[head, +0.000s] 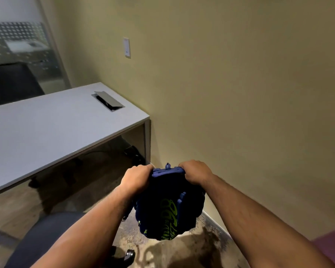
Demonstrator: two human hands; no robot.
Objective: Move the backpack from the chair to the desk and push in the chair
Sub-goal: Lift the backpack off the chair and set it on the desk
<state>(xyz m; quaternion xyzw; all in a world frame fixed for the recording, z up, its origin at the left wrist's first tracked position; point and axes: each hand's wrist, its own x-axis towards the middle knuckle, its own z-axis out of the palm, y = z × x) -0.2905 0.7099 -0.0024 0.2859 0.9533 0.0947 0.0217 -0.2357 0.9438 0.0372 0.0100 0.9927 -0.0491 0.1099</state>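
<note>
Backpack (167, 207) off chair (45, 240), hanging in air right of desk (46, 132); left hand (136, 178) and right hand (196, 174) clenched on its top. Placing and chair push remain.

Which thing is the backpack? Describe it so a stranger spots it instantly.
Start at the white desk against the beige wall, then look right, past its end. Both hands, left hand and right hand, hold the backpack up there: dark navy, with neon-green lettering.
</note>
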